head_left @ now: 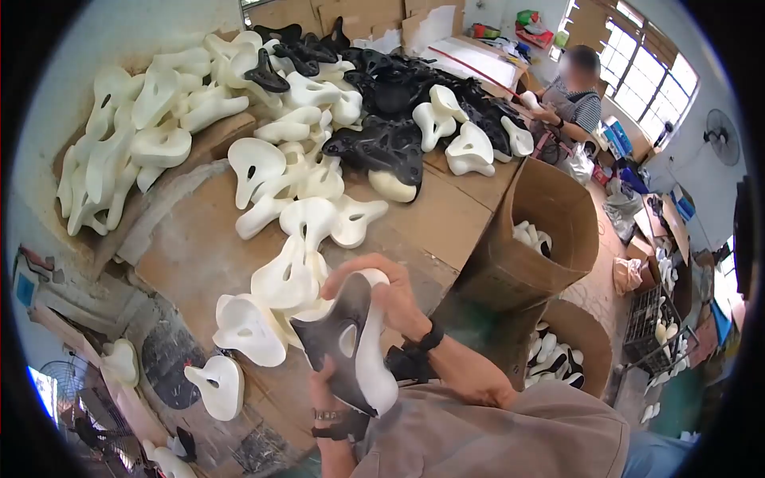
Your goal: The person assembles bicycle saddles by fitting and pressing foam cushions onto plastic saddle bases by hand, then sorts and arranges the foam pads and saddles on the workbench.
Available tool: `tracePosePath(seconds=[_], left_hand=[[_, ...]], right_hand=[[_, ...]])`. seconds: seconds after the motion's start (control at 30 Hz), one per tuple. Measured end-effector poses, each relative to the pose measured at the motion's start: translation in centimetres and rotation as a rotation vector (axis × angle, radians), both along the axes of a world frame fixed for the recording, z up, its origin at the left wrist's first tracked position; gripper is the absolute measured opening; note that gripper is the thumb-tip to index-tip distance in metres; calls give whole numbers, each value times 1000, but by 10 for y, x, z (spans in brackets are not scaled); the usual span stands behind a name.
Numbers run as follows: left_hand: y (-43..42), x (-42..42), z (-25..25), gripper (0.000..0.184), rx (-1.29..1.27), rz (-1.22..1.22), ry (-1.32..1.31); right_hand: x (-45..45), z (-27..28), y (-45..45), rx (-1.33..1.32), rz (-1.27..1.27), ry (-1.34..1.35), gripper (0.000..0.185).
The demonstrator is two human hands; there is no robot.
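Note:
Between my two hands is a bicycle saddle (344,368) with white foam and a dark grey underside, tilted up with its slot showing. My right hand (390,293) grips its narrow upper end, fingers curled over the edge. Lower down, my left hand (321,390) holds the left edge, thumb on the dark face; its other fingers are hidden. Just past the held piece lie white foam saddles, one (251,329) beside it and another (218,387) to the left. More white saddles (284,275) form a heap reaching back across the cardboard-covered table (199,247).
Black saddle shells (374,147) are piled at the table's back. At right stand a tall cardboard box (518,255) and a second box (594,327), both containing saddles. A co-worker (580,95) holds a white piece at the far right. A fan (721,135) hangs on the wall.

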State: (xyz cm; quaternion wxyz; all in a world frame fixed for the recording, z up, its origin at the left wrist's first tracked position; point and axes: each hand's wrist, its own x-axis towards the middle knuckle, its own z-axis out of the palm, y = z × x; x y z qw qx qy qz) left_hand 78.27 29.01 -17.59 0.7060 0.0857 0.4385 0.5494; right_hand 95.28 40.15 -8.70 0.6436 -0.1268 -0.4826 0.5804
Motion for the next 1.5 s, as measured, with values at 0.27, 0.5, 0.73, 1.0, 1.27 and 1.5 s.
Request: tracePosePath(seconds=[0.27,0.5,0.73,1.0,1.27,1.5], left_hand=[[-3,-13,-18,31,-35,-81,73],[-6,-42,-45,40,86,-59,169],[-1,-94,-17,58,306,-172,448],[1,-69,57,70,416,-322,912],[8,-83,5,65,183,-403,510],[28,-83,1,63,316,-607,353]], right_hand=[[-2,2,-14,16,7,-39,15],[9,19,-42,4,0,-186,47],[63,-8,-85,-9,-199,-1216,57],[56,-82,-105,-51,-411,-1570,62],[69,-102,-104,-109,-553,-1484,62],[89,-109,-117,-94,-666,-1270,53]])
